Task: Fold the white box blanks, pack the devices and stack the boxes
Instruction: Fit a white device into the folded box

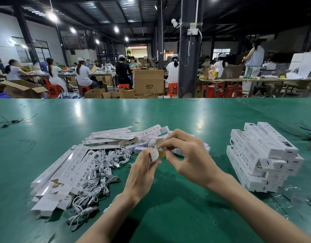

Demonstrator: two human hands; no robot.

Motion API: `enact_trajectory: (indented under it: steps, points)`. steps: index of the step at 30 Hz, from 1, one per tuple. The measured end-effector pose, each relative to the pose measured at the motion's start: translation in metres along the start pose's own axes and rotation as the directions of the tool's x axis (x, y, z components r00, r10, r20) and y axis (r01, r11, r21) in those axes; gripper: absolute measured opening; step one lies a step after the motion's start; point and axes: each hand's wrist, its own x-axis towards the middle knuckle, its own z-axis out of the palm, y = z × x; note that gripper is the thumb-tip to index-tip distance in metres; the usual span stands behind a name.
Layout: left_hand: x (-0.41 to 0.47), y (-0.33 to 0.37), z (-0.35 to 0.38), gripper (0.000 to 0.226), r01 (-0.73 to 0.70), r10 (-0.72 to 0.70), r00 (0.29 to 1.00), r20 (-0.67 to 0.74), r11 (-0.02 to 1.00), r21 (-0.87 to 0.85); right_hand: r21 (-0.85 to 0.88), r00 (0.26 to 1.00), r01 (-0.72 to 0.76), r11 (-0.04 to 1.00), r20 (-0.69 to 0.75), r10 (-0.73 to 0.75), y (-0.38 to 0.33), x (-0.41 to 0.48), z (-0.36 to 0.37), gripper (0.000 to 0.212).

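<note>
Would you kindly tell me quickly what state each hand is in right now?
Left hand: closed, holding the end of a white box.
Right hand: closed, pinching a flap of the same box.

person, partial view, arms only. left hand [142, 170]: bare, slender fingers, uncovered wrist. right hand [191, 156]: bare, likewise slender, uncovered wrist. left forearm [105, 216] and right forearm [256, 206]: bare along all their visible length, down to the lower edge of view, each narrow at the wrist, broader toward the elbow. nails blurred, finish not legible.
</note>
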Motion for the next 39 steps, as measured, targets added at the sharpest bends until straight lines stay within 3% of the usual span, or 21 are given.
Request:
enact_trajectory:
  steps: [5, 11, 17, 20, 23, 26, 30, 33, 36, 39]
  points:
    - [-0.001, -0.004, 0.001, 0.033, -0.048, 0.048, 0.999, -0.014, 0.999, 0.007, -0.030, 0.994, 0.060, 0.998, 0.095, -0.057, 0.003, 0.000, 0.000, 0.016]
    - [-0.001, -0.003, 0.002, 0.042, -0.086, 0.086, 0.996, -0.020, 0.996, -0.005, -0.053, 1.000, 0.005, 0.999, 0.012, -0.005, 0.004, -0.006, 0.014, 0.022]
    - [-0.001, -0.005, 0.003, 0.033, -0.069, 0.069, 0.997, -0.034, 0.998, -0.005, -0.372, 0.985, 0.023, 0.928, -0.151, -0.085, 0.004, -0.009, 0.019, 0.022]
    - [-0.002, -0.004, 0.002, 0.029, -0.045, 0.045, 0.998, -0.046, 0.999, -0.003, -0.486, 0.972, 0.116, 0.866, -0.123, -0.200, 0.003, -0.011, 0.020, 0.016]
    - [-0.003, -0.002, 0.003, 0.041, -0.032, 0.033, 0.999, -0.041, 0.999, 0.019, -0.541, 0.958, 0.205, 0.816, -0.060, -0.280, 0.004, -0.014, 0.021, 0.023]
    - [-0.004, -0.002, 0.003, 0.029, -0.026, 0.026, 0.999, -0.027, 1.000, 0.004, -0.539, 0.954, 0.222, 0.813, -0.051, -0.295, 0.005, -0.018, 0.025, 0.024]
    - [-0.004, 0.001, 0.001, 0.029, -0.017, 0.017, 0.999, -0.032, 1.000, -0.009, -0.451, 0.983, 0.154, 0.879, -0.021, -0.183, 0.002, -0.017, 0.027, 0.031]
    - [-0.004, -0.001, 0.002, 0.037, -0.020, 0.020, 0.998, -0.060, 1.000, -0.007, -0.139, 0.991, 0.028, 0.990, -0.124, -0.045, -0.002, -0.014, 0.024, 0.016]
    - [-0.003, -0.002, 0.004, 0.041, -0.003, 0.003, 0.997, -0.078, 1.000, 0.007, 0.149, 0.975, -0.076, 0.986, -0.194, 0.105, -0.003, -0.009, 0.018, 0.013]
    - [-0.002, -0.001, 0.004, 0.046, 0.016, -0.016, 0.998, -0.066, 1.000, 0.002, 0.207, 0.972, -0.122, 0.971, -0.172, 0.159, -0.002, -0.006, 0.013, 0.013]
